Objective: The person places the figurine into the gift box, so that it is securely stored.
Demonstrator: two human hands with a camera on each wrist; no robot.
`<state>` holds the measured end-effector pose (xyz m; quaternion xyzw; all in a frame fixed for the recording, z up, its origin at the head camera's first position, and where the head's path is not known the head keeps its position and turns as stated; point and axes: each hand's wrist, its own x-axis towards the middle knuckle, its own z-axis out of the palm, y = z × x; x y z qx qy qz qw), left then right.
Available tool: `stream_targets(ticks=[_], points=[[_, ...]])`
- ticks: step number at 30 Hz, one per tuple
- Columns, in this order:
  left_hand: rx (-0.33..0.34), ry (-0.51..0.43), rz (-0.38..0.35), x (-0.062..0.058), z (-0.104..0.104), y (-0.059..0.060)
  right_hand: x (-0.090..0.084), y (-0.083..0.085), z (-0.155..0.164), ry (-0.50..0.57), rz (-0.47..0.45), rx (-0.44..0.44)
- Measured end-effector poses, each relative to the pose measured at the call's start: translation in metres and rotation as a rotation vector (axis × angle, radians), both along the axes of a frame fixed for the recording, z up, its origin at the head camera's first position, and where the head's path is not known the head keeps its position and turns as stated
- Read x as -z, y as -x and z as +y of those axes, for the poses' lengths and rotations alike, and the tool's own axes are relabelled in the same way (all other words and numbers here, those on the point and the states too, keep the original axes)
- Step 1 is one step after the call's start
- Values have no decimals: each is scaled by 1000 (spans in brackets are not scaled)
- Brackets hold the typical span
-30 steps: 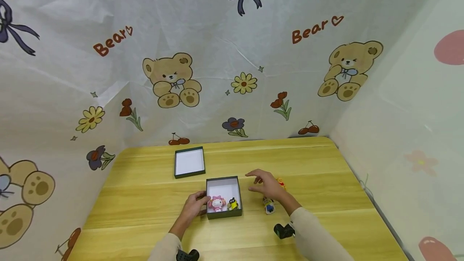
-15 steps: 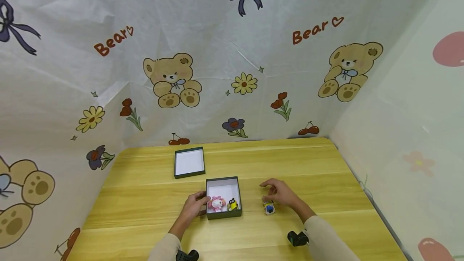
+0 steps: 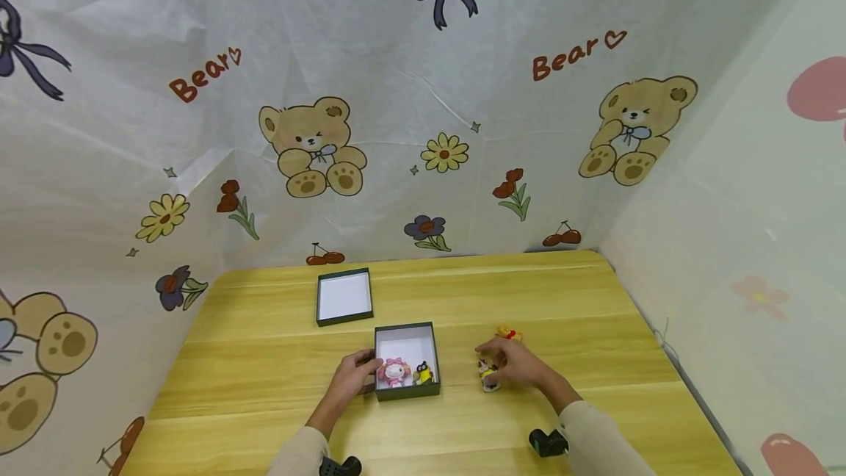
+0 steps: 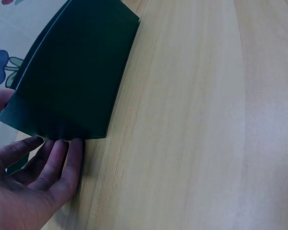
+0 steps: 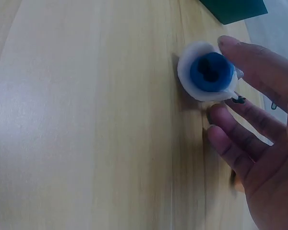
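One figurine (image 5: 207,73) is within the right grip (image 3: 520,366), between thumb and fingers.

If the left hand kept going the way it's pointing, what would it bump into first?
The open green box. The left hand looks all but stopped there: its fingers seem to touch the left wall, though exact contact is hard to judge.

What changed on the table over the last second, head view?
The right hand moved right, away from the box and slightly toward the person; its thumb and fingers are now around the blue-and-white-based figurine, apparently gripping it. The orange-and-red figurine has come back into sight. Unchanged: left hand at the box's left side, box, shallow lid, both figurines inside.
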<state>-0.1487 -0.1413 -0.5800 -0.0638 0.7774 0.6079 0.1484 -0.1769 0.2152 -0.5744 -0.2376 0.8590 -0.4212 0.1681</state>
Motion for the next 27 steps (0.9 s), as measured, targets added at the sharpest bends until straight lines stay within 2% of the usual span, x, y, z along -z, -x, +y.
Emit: stream_targets(ticks=[5, 11, 23, 27], points=[[-1, -29, -10, 1, 1, -1, 2, -1, 1, -12, -36, -17], [-3, -50, -17, 2, 0, 0, 4, -1, 2, -34, -12, -43], [-1, -35, -11, 3, 0, 0, 8, -2, 1, -3, -52, 18], [2, -57, -13, -5, 1, -2, 8, -1, 0, -8, -52, 29]])
